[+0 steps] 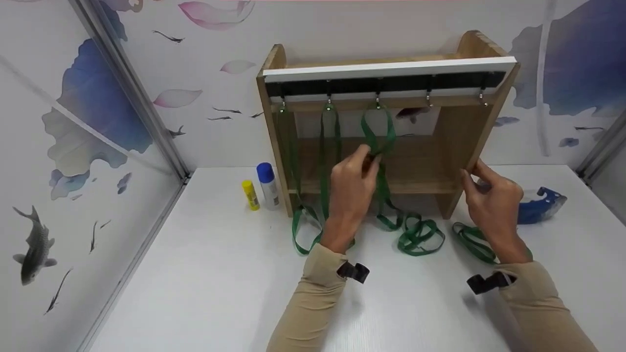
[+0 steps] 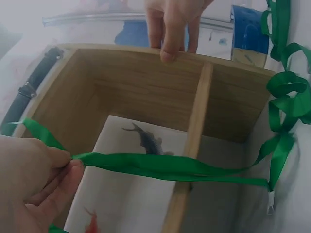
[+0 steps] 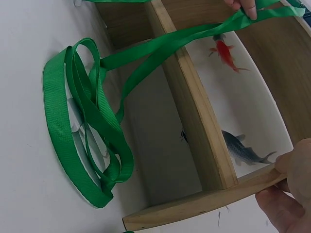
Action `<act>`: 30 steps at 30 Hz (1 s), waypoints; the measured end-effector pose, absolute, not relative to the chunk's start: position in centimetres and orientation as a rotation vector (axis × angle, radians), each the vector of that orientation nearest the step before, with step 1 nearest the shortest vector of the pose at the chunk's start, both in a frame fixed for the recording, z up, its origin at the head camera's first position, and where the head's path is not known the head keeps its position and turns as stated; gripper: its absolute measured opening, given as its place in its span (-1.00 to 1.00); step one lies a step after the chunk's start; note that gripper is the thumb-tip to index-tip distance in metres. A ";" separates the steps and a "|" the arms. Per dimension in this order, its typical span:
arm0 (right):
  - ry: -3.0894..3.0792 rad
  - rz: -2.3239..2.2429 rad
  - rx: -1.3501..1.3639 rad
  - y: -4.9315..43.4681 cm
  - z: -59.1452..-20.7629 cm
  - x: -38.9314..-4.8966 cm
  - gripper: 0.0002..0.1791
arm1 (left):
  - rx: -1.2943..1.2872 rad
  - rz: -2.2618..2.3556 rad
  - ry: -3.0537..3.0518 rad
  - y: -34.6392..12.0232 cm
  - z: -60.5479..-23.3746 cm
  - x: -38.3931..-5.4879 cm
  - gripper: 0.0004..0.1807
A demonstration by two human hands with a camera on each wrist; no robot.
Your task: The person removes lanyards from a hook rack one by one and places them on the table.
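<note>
My left hand (image 1: 349, 188) pinches a green lanyard (image 1: 391, 131) a little below the third hook from the left, where its loop hangs. Below the fingers the strap runs down to the table, and a small metal clip (image 2: 270, 201) shows at its end in the left wrist view. My right hand (image 1: 494, 208) grips the front edge of the right side panel (image 1: 464, 124) of a wooden rack, thumb and fingers on either side. Two more green lanyards (image 1: 324, 156) hang from the first and second hooks. The two hooks (image 1: 429, 98) at the right carry nothing.
Coiled green lanyards (image 1: 420, 239) lie before the rack, another (image 1: 473, 243) beside my right wrist. A yellow glue stick (image 1: 250, 195) and a blue-capped white tube (image 1: 267, 186) stand left of the rack. A blue tape dispenser (image 1: 540, 208) lies at the right.
</note>
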State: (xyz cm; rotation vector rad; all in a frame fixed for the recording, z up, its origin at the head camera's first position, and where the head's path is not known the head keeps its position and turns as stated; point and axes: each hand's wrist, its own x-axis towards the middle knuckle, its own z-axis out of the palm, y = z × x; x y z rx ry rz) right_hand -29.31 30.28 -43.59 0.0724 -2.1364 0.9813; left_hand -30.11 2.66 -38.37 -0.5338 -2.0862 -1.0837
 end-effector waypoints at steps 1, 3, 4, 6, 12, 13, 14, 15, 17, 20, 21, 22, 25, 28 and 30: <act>-2.142 0.984 0.067 30.2 -43.6 -29.3 -0.51 | -0.552 -1.094 -2.065 2.5 -38.1 -29.9 -0.92; -2.151 0.991 0.059 30.2 -43.5 -29.3 -0.51 | -0.589 -1.101 -2.026 2.0 -37.3 -29.5 -0.91; -2.155 0.995 0.055 30.1 -43.5 -29.3 -0.51 | -0.607 -1.110 -2.011 1.7 -37.0 -29.3 -0.90; -2.164 1.000 0.047 30.1 -43.5 -29.2 -0.50 | -0.645 -1.125 -1.992 1.1 -36.2 -28.8 -0.86; -2.175 1.000 0.042 30.2 -43.6 -29.2 -0.50 | -0.744 -1.217 -2.046 -0.6 -35.2 -28.0 -0.76; -2.173 0.998 0.043 30.2 -43.6 -29.2 -0.50 | -0.756 -1.241 -2.062 -0.8 -35.2 -28.0 -0.75; -2.172 0.996 0.043 30.2 -43.5 -29.2 -0.50 | -0.769 -1.270 -2.077 -1.0 -35.1 -28.0 -0.74; -2.170 0.994 0.042 30.3 -43.5 -29.2 -0.50 | -0.781 -1.302 -2.088 -1.2 -35.1 -28.1 -0.73; -2.172 0.997 0.039 30.3 -43.5 -29.1 -0.49 | -0.795 -1.366 -2.109 -1.5 -35.1 -28.1 -0.72; -2.174 1.002 0.033 30.3 -43.5 -29.0 -0.49 | -0.812 -1.428 -2.140 -1.9 -35.0 -28.2 -0.71; -2.168 1.001 0.038 30.4 -43.6 -29.0 -0.49 | -0.818 -1.434 -2.150 -2.0 -35.0 -28.2 -0.70; -2.163 0.999 0.042 30.4 -43.6 -29.0 -0.49 | -0.824 -1.430 -2.161 -2.0 -35.0 -28.2 -0.69; -2.148 0.984 0.060 30.5 -43.7 -29.1 -0.50 | -0.845 -1.427 -2.172 -2.1 -35.1 -28.4 -0.68; -2.145 0.975 0.077 30.5 -43.7 -29.2 -0.50 | -0.857 -1.435 -2.170 -2.2 -35.3 -28.6 -0.68; -2.148 0.976 0.079 30.5 -43.7 -29.2 -0.50 | -0.863 -1.441 -2.166 -2.2 -35.3 -28.7 -0.69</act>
